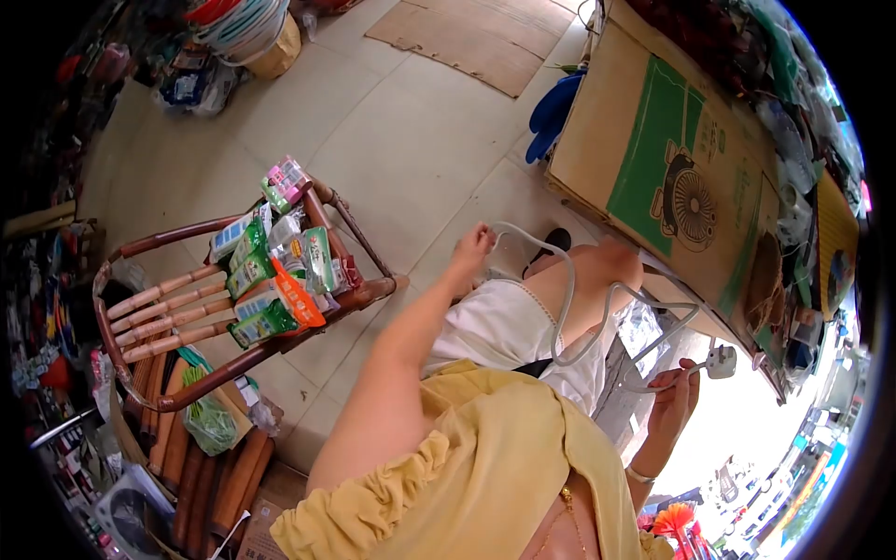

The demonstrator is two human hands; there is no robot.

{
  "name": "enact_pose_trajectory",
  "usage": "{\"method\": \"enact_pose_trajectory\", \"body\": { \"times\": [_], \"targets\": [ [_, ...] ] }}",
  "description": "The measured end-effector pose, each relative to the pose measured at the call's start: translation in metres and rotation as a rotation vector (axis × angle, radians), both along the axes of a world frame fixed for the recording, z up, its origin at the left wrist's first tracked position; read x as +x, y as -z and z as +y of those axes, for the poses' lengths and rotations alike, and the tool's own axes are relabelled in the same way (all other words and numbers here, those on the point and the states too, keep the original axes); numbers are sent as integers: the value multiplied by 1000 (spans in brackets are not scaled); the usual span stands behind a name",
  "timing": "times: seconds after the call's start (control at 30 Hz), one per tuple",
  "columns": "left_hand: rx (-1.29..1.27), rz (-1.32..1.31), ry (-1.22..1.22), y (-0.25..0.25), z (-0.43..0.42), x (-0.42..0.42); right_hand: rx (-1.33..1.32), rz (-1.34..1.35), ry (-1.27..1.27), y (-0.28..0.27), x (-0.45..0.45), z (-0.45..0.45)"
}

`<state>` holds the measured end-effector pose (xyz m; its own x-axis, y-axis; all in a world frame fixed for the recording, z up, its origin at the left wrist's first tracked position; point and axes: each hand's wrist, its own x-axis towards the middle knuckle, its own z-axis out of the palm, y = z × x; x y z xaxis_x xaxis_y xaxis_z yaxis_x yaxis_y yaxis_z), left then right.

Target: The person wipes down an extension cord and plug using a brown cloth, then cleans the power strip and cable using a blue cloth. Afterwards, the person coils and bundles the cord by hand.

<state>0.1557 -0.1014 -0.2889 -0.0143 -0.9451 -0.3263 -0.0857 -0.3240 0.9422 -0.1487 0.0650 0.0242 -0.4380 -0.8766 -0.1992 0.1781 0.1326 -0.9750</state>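
Note:
A long pale grey power cord [569,313] hangs in loose loops over my lap and knee. My left hand [474,247] is closed on one stretch of it, out in front of my lap. On the right, my right hand [674,397] grips the cord close to its end, with the thumb and fingers bent around it. A light-coloured plug [721,362] sticks out just beyond those fingers. The cord's far end by my left hand is hard to make out.
To the left stands a bamboo chair [168,401] with several packets [247,261] on its seat. A large cardboard box [644,159] with a fan picture is at the right. Flattened cardboard [467,42] lies on the tiled floor [401,140]. Goods crowd both sides.

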Motion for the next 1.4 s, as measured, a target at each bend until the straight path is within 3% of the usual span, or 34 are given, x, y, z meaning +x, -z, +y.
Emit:
{"method": "enact_pose_trajectory", "body": {
  "times": [0.07, 0.13, 0.27, 0.4, 0.53, 0.67, 0.93, 1.17, 1.33, 1.4],
  "targets": [
    [-42, 64, -54, -75, 0, 29, -1, -6, 21, 1, 1, -4],
    [-6, 366, -160, -103, 2, 48, -2, -41, -36, -2, 4, -12],
    [-130, 617, -316, -204, 9, 77, -39, -12, -103, -6, 13, -31],
    [-267, 759, -199, -282, 14, 99, -96, -36, -184, -15, 24, -46],
    [-465, 676, -100, -366, 16, 104, -110, 11, -286, -19, 32, -55],
    [-589, 542, -48, -411, 15, 105, -153, -76, -442, -31, 44, -62],
    [-579, 434, 62, -397, 38, 74, -129, 68, -508, -31, 16, -44],
    [-384, 515, 367, -353, 52, 28, -217, 156, 115, -31, -63, 1],
    [-118, 595, 527, -306, 47, -18, -230, 140, 255, -17, -87, 24],
    [-101, 357, 637, -297, 47, -35, -200, 162, 255, -9, -88, 26]
  ]
}}
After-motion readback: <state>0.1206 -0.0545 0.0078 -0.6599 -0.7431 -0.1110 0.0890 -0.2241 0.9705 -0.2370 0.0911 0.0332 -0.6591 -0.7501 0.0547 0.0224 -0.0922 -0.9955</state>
